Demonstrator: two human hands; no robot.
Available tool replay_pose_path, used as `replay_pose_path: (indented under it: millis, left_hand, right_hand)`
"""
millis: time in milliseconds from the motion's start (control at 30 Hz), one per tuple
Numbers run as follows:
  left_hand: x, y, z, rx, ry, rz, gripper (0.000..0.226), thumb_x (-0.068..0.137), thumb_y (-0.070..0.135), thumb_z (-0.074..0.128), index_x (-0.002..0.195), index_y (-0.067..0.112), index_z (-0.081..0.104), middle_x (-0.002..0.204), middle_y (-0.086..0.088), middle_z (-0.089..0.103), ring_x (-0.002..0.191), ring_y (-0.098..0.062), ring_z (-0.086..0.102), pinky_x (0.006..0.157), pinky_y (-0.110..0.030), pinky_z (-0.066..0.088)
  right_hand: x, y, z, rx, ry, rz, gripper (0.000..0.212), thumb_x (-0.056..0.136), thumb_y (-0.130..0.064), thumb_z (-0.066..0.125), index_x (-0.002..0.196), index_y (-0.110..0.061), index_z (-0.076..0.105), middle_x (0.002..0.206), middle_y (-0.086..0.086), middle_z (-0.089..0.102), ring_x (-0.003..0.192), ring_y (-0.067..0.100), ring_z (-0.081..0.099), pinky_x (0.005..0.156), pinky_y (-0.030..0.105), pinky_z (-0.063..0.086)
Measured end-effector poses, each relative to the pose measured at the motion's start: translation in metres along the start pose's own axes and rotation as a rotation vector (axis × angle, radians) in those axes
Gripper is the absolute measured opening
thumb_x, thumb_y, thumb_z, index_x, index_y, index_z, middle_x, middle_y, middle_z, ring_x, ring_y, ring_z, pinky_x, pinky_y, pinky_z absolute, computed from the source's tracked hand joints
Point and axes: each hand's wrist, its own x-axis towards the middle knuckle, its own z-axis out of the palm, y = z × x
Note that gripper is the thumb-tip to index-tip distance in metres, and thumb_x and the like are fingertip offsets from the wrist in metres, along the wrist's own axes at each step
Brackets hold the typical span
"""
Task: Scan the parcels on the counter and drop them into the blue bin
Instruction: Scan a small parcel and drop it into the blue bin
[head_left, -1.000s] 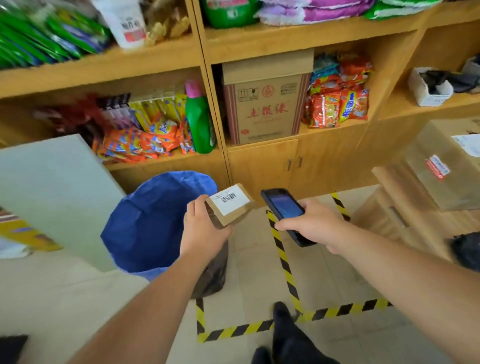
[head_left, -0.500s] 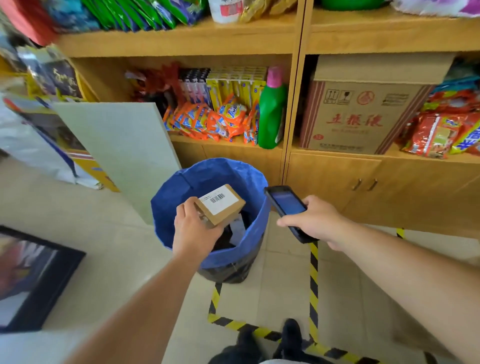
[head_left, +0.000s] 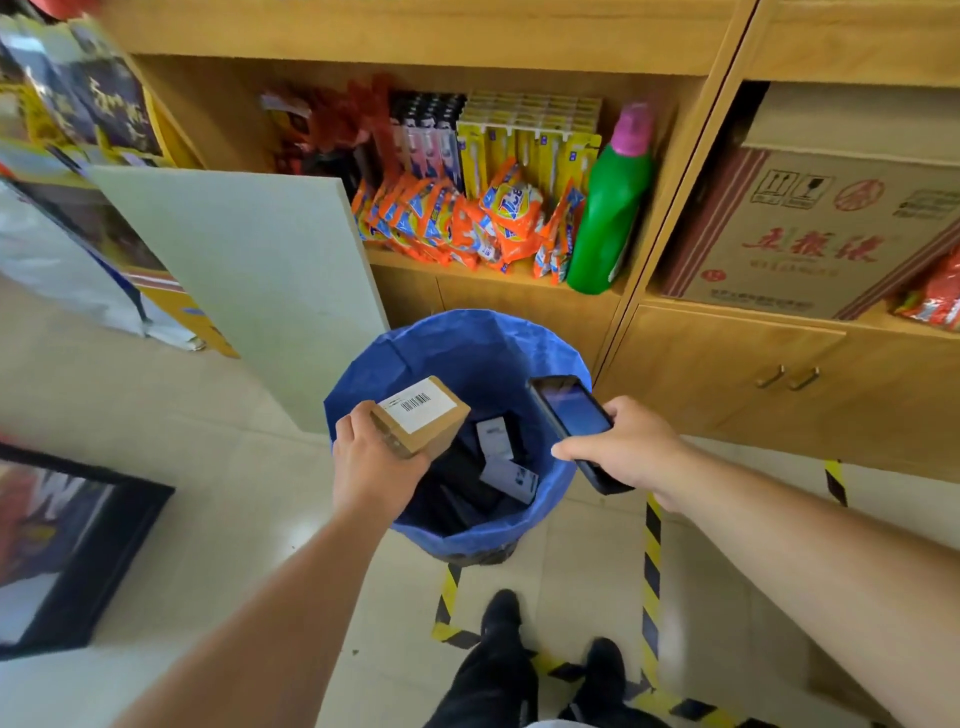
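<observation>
Gripping box (head_left: 423, 415) by its near end, left hand (head_left: 375, 467) fingers curled; probably light, stiff; right hand (head_left: 621, 447) clasping scanner (head_left: 571, 415).

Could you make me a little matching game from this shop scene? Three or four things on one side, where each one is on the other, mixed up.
Things:
1. cardboard parcel
2. scanner
3. green bottle
4. blue bin

Places:
A. standing on the wooden shelf beside the orange packets
B. on the floor in front of the cabinet
C. held in the left hand over the bin
D. gripped in the right hand

Pairs: 1-C, 2-D, 3-A, 4-B
</observation>
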Motion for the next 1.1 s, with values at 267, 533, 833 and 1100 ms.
replay_pose_path:
  millis: [267,533,833,1100]
  left_hand:
    - [0.038,-0.009,-0.003,0.147,-0.29,0.062,0.112,0.074,0.048,0.085,0.163,0.025,0.022,0.164,0.001,0.026,0.151,-0.028,0.03,0.118,-0.048,0.039]
    - [0.058,0.003,-0.011,0.18,-0.322,0.136,0.103,0.081,0.042,0.083,0.162,0.028,0.022,0.165,0.001,0.026,0.15,-0.029,0.032,0.115,-0.048,0.043]
    - [0.055,0.035,-0.009,0.199,-0.331,0.304,0.096,0.086,0.047,0.078,0.162,0.029,0.023,0.165,0.002,0.028,0.15,-0.027,0.032,0.115,-0.048,0.042]
    - [0.033,0.083,0.014,0.208,-0.417,0.468,0.087,0.091,0.043,0.073,0.162,0.026,0.025,0.165,0.002,0.027,0.152,-0.025,0.029,0.117,-0.049,0.039]
  right_hand:
    - [0.021,-0.014,0.016,0.073,-0.003,0.056,0.078,0.065,-0.052,0.092,0.126,-0.022,0.055,0.114,-0.003,0.064,0.101,0.02,0.063,0.077,0.037,0.051]
    - [0.022,-0.021,0.019,0.071,0.048,0.094,0.081,0.06,-0.054,0.091,0.125,-0.021,0.056,0.115,0.0,0.065,0.101,0.023,0.064,0.072,0.036,0.05]
    - [-0.002,-0.018,0.015,0.071,0.123,0.106,0.085,0.055,-0.058,0.09,0.123,-0.02,0.056,0.109,0.0,0.066,0.098,0.023,0.066,0.082,0.041,0.056]
    - [-0.036,0.015,-0.005,0.147,0.241,0.172,0.077,0.058,-0.056,0.092,0.117,-0.022,0.057,0.109,0.001,0.069,0.095,0.021,0.068,0.083,0.041,0.059]
